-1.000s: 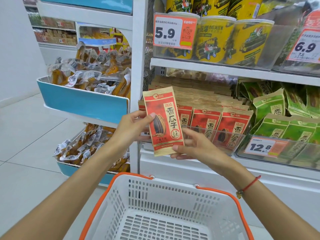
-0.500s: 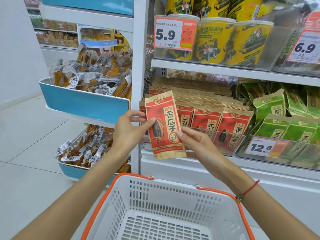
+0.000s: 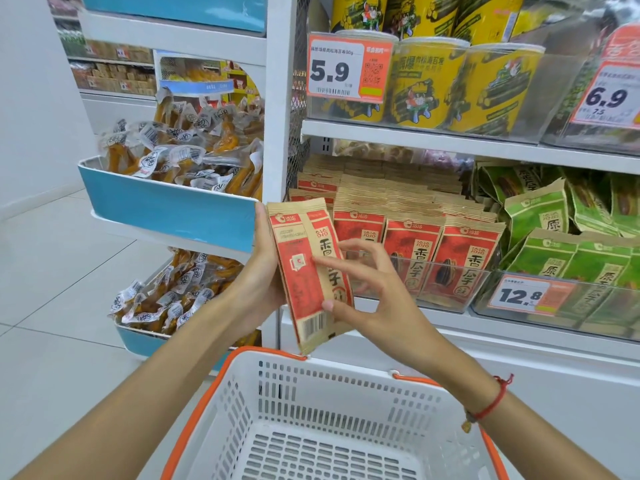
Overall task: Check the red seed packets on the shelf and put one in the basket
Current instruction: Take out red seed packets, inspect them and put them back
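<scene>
I hold one red and tan seed packet [image 3: 304, 271] upright in front of the shelf, above the far rim of the white basket with orange handles [image 3: 346, 372]. The packet is turned partly edge-on, so its side panel and barcode face me. My left hand [image 3: 259, 271] grips it from the left and behind, thumb up along its edge. My right hand [image 3: 374, 296] pinches its front face between thumb and index finger. More red seed packets [image 3: 464, 258] stand in rows on the shelf just behind. The basket holds nothing.
Green seed packets [image 3: 540, 216] fill the shelf to the right of the red ones. Yellow snack tubs [image 3: 426, 84] stand on the shelf above. At left, blue bins [image 3: 166, 209] hold wrapped snacks. Price tags hang on the clear shelf fronts.
The packet has been rotated from front-facing to partly edge-on, showing its side and barcode. My left hand slid behind it and my right hand moved up onto its front.
</scene>
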Demonstrator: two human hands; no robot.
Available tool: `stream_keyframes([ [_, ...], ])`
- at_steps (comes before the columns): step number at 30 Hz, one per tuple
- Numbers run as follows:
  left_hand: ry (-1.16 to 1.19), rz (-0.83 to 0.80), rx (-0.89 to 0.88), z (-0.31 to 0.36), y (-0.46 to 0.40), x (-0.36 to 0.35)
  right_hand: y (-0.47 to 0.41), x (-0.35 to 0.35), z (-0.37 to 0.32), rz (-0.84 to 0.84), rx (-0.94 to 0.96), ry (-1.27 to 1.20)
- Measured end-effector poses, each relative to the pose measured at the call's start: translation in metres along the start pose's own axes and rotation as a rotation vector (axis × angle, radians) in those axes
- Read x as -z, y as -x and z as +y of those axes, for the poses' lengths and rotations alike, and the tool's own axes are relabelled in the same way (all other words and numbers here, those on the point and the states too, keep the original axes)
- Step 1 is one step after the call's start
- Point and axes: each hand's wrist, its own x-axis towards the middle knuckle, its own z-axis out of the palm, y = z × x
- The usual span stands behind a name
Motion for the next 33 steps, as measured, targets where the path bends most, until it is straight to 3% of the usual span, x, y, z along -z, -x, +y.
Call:
stream_keyframes([
  [13, 0.001, -0.127, 0.077, 0.003, -0.001, 0.013, -0.002, 0.007, -0.007, 0.013, 0.044, -0.043],
  [19, -0.386, -0.086, 0.084, 0.018, 0.002, -0.002, -0.007, 0.009, -0.009, -0.118, -0.071, -0.002],
  [22, -0.474, -0.025, -0.010, 0.024, 0.004, -0.007, -0.012, 0.012, -0.006, -0.059, -0.107, 0.075],
  [29, -0.707, -0.029, -0.310, 0.067, -0.002, 0.007, -0.025, 0.033, -0.017, 0.043, -0.144, -0.002],
  [33, -0.877, 0.228, -0.526, 0.085, -0.027, 0.034, -0.038, 0.069, -0.029, 0.288, -0.095, -0.134],
])
